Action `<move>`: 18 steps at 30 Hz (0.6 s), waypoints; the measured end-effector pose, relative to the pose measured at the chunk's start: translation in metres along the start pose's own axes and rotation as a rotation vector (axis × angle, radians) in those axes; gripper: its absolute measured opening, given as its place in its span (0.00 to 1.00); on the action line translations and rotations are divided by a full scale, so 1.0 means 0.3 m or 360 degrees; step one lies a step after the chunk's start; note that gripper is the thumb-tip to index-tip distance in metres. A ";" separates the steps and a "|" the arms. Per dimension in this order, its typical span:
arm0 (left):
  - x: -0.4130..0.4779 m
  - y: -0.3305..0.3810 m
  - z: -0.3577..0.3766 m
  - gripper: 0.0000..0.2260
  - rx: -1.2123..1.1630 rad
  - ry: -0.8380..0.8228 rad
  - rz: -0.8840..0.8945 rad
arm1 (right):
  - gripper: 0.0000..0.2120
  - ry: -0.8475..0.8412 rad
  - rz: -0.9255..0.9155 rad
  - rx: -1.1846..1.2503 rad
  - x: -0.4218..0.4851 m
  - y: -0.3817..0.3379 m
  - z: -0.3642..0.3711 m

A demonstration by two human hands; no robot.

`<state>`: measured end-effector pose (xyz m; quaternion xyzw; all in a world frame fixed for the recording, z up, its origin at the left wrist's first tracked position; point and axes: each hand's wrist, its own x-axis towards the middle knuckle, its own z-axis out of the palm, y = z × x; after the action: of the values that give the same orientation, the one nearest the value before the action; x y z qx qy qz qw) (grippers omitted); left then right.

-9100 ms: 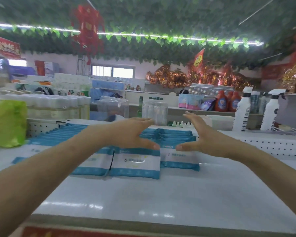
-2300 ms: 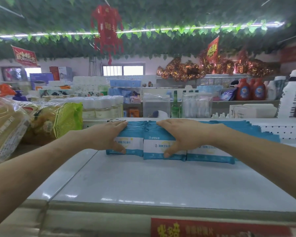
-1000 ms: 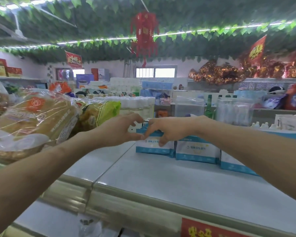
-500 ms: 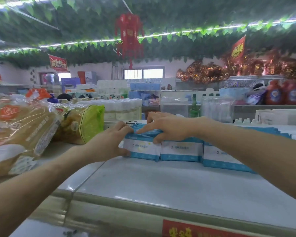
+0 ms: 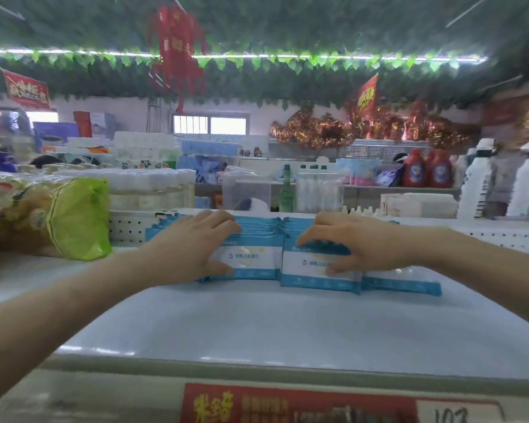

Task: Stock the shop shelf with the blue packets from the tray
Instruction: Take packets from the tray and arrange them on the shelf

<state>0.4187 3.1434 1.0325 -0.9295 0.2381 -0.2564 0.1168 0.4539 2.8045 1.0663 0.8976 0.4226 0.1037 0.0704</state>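
Rows of blue-and-white packets stand leaning back on the white shelf (image 5: 257, 325). My left hand (image 5: 196, 242) lies over the left row of packets (image 5: 251, 259), fingers on the top edges and thumb at the front of the foremost one. My right hand (image 5: 348, 239) grips the middle row of packets (image 5: 306, 270) the same way, fingers curled over the top, thumb pressed on the front face. A third row (image 5: 403, 279) sits to the right, partly hidden under my right forearm. No tray is in view.
A green-ended bag of goods (image 5: 77, 218) lies on the shelf to the left. White spray bottles (image 5: 477, 181) stand at the far right. A perforated back rail (image 5: 501, 236) runs behind the packets. A red price label (image 5: 287, 404) fronts the shelf edge.
My left hand has moved from the left end of the rows onto the top of the left row. My right hand has shifted to the middle row. The view has swung back to face the shelf squarely.
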 end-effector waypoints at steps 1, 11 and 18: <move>0.007 0.014 0.020 0.36 0.0022 -0.0003 0.0002 | 0.27 0.0035 -0.0017 -0.0035 -0.008 -0.001 0.014; 0.034 0.047 0.087 0.37 0.0135 -0.0010 -0.0101 | 0.22 0.0072 -0.0117 -0.0153 -0.001 0.008 0.039; 0.031 0.058 0.078 0.39 0.0109 -0.0040 -0.0097 | 0.23 0.0192 -0.0223 -0.0444 -0.034 0.008 0.055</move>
<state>0.4316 3.1259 1.0108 -0.9349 0.1994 -0.2560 0.1436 0.4534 2.7945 1.0497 0.8396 0.4692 0.2098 0.1758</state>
